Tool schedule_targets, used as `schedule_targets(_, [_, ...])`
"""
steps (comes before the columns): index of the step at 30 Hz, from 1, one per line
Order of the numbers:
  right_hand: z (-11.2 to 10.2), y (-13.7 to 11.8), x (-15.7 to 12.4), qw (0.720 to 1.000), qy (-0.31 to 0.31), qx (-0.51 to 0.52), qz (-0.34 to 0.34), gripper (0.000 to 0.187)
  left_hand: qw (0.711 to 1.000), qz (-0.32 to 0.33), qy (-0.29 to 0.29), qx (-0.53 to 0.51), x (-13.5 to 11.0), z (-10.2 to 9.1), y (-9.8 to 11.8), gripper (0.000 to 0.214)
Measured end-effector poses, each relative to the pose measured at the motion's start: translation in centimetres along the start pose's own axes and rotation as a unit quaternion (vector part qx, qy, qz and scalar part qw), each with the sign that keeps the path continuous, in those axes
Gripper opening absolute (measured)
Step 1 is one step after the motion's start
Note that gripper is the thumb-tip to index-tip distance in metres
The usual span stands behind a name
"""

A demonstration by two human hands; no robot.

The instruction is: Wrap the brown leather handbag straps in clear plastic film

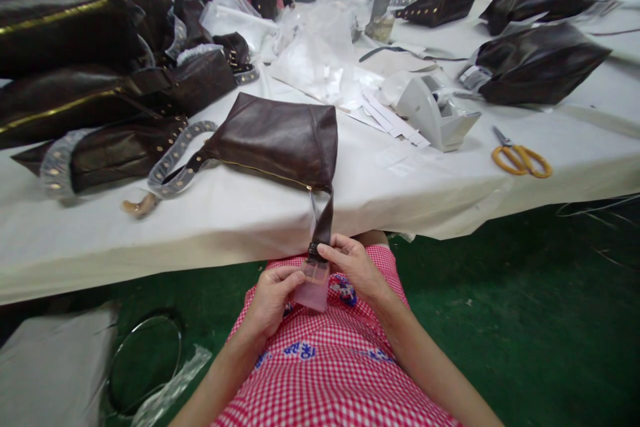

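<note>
from far off, i think the bag (285,137) could slide off the table (250,213) if i pull the strap (326,219) too hard. the clear wrap (312,297) might rip if i tug it. my left hand (273,297) pinches the wrap by the buckle (317,271); my right hand (356,267) pinches the strap just above. the bag lies past both hands, on the table, its strap hanging down to them.
</note>
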State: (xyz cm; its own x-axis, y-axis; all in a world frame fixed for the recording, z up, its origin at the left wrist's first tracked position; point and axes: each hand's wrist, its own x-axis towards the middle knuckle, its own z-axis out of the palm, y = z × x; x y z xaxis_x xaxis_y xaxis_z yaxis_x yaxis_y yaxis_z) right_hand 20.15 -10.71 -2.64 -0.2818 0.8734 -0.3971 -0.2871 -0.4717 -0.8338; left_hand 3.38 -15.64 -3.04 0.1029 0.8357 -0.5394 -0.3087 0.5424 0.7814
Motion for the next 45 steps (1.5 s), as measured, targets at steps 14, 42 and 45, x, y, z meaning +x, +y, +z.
schedule_targets(14, [-0.5, 0.1, 0.6, 0.999, 0.003, -0.024, -0.028, 0.03, 0.999, 0.003, 0.042, -0.013, 0.5, 0.9, 0.7, 0.03])
schedule_targets(42, [-1.0, 1.0, 1.5, 1.0, -0.01, -0.006, 0.006, 0.027, 0.995, 0.024, 0.078, -0.051, 1.1, 1.9, 0.9, 0.03])
schedule_targets(45, [-0.9, 0.9, 1.6, 0.999, -0.01, 0.021, 0.022, 0.027, 0.996, 0.027, 0.077, -0.04, 1.1, 1.7, 0.7, 0.03])
